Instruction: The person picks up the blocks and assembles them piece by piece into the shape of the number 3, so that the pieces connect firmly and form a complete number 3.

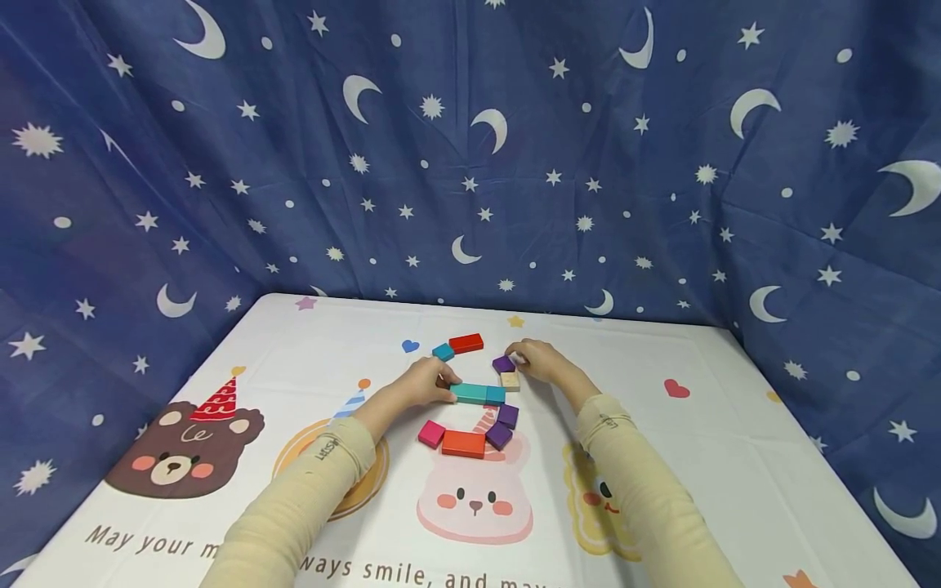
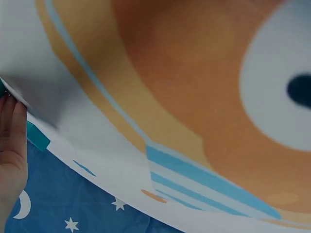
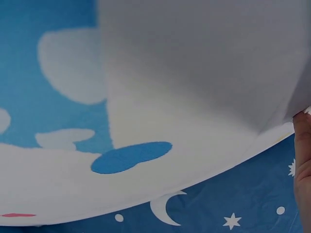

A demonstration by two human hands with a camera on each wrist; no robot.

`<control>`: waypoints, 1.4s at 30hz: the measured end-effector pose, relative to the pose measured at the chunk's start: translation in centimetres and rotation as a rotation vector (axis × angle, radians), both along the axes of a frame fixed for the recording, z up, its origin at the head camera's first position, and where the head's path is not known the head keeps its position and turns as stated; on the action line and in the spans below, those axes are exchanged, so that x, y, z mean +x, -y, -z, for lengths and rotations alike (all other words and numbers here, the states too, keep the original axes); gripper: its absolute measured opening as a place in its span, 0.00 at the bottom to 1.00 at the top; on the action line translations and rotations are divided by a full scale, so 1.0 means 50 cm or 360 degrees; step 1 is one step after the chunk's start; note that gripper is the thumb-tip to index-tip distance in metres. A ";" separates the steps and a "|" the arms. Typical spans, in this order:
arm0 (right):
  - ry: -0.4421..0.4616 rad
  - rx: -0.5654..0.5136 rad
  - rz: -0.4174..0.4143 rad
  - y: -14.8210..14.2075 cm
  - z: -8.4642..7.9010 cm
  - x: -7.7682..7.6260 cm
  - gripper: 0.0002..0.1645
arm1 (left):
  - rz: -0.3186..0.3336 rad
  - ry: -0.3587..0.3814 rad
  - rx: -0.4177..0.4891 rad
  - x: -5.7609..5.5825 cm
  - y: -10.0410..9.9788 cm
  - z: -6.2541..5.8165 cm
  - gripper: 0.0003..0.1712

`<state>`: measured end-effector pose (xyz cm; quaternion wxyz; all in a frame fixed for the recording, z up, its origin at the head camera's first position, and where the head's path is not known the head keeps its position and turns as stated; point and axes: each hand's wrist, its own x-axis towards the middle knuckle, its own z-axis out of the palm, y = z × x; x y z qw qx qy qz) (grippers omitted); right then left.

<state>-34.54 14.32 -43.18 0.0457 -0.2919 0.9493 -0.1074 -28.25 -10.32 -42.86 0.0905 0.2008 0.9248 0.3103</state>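
Note:
At the left end of a long teal block [image 1: 468,394], the thumb and fingers of my left hand [image 1: 425,381] pinch it while it lies flat on the table. A small blue block [image 1: 496,396] adjoins its right end. My right hand [image 1: 540,361] has bent fingers at the upper right corner of a purple block [image 1: 503,364], holding it by that corner. Just below sits a pale wooden block [image 1: 510,381]. In the left wrist view, the left hand [image 2: 12,141] shows at the left edge; the right hand [image 3: 303,150] shows at the right edge of its own view.
A red block [image 1: 466,343] and a blue block [image 1: 443,352] lie at the back. Nearer lie two purple blocks [image 1: 500,435], an orange-red block [image 1: 463,444] and a pink block [image 1: 431,434], continuing the curved row. The white printed tablecloth [image 1: 632,359] meets a blue starry curtain [image 1: 470,269].

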 end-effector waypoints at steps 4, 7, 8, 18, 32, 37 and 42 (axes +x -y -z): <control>0.0028 -0.0053 0.0058 -0.004 0.000 -0.005 0.17 | 0.0010 0.0006 -0.0001 -0.005 -0.003 -0.003 0.16; 0.0032 -0.0096 0.0086 -0.008 0.000 -0.007 0.16 | 0.0035 0.0026 -0.0020 -0.010 -0.007 -0.008 0.16; 0.0035 -0.0113 0.0092 -0.008 0.001 -0.008 0.16 | 0.0041 0.0040 -0.0031 -0.011 -0.008 -0.010 0.15; 0.0025 -0.0208 0.0140 -0.006 0.001 -0.008 0.14 | 0.0109 0.0131 -0.0006 -0.009 0.001 -0.024 0.19; -0.0036 -0.0219 0.0264 0.035 -0.014 -0.005 0.10 | 0.0030 0.0054 0.0022 -0.002 0.000 -0.013 0.15; -0.0057 -0.0197 0.0302 0.059 -0.019 -0.008 0.10 | -0.0034 -0.0027 0.0023 0.001 -0.007 -0.009 0.14; -0.0070 -0.0165 0.0311 0.080 -0.018 -0.011 0.13 | -0.0118 -0.0054 0.0068 0.003 -0.016 -0.005 0.12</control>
